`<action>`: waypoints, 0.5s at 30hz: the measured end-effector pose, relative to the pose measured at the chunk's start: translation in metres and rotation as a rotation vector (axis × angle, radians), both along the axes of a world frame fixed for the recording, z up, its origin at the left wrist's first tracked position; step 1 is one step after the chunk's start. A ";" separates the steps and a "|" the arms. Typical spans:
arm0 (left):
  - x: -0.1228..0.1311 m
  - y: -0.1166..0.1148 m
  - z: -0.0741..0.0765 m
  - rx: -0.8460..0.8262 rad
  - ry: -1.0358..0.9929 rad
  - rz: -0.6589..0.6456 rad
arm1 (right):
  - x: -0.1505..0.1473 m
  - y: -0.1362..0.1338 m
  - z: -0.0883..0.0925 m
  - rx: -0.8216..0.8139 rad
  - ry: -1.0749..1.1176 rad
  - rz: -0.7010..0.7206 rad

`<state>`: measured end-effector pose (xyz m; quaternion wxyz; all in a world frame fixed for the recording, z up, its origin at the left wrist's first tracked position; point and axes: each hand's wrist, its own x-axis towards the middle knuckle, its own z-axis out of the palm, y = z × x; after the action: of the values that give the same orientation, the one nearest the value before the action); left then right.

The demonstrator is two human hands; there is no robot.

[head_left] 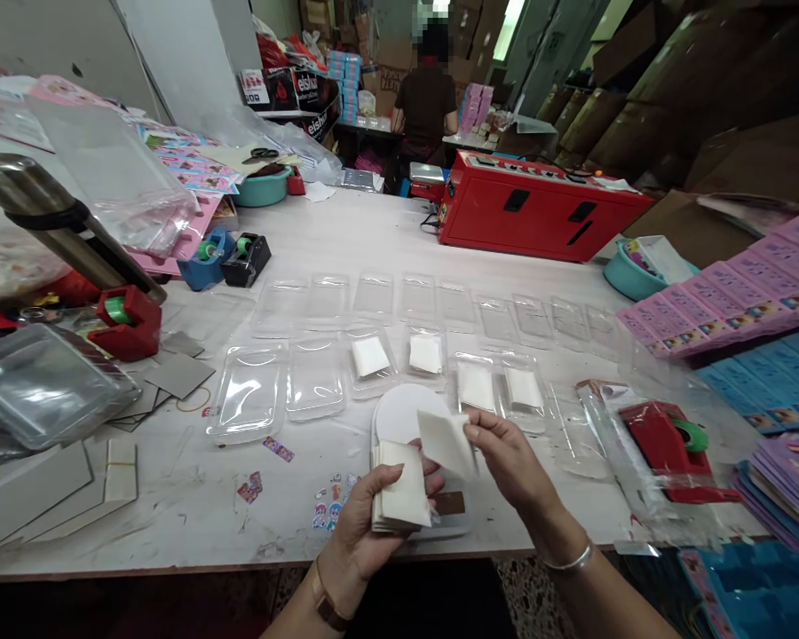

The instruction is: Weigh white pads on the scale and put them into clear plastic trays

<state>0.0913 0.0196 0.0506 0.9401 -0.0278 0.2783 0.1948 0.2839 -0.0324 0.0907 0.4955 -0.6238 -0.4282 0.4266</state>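
A thick stack of cream paper sheets (pixel 403 488) sits in my left hand (pixel 373 510), the thumb pressed on its top. Between the fingers and thumb of my right hand (pixel 510 453) is a thinner cream piece (pixel 446 439), raised just above and right of the stack. Below both hands, a white round-topped device (pixel 406 401) lies partly covered. Behind it, several clear plastic trays (pixel 314 377) stand in two rows. In the nearer row, several trays hold cream paper pieces (pixel 371 357), including one pile (pixel 476 388) near my right hand.
Tape dispensers stand at left (pixel 130 319) and right (pixel 672 448). Grey cards (pixel 179 377) and stickers (pixel 278 449) lie on the left side. A large red machine (pixel 539 209) is at the back. Pink boxes (pixel 739 284) line the right. A person (pixel 426 102) sits beyond the table.
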 end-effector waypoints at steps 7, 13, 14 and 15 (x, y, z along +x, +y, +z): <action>-0.046 0.014 -0.001 0.132 -0.029 0.075 | 0.018 0.042 0.016 0.356 -1.194 0.120; -0.043 0.035 0.000 0.227 -0.201 0.057 | -0.008 0.055 -0.025 0.449 -1.599 0.491; -0.039 0.038 -0.001 0.233 -0.221 0.039 | -0.011 0.054 -0.032 0.465 -1.603 0.503; -0.035 0.041 -0.003 0.235 -0.239 0.022 | -0.014 0.052 -0.037 0.484 -1.605 0.501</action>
<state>0.0560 0.0607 0.0476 0.9611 0.0566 0.1394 0.2315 0.2699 0.0199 0.0541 0.0548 -0.5011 -0.8509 -0.1477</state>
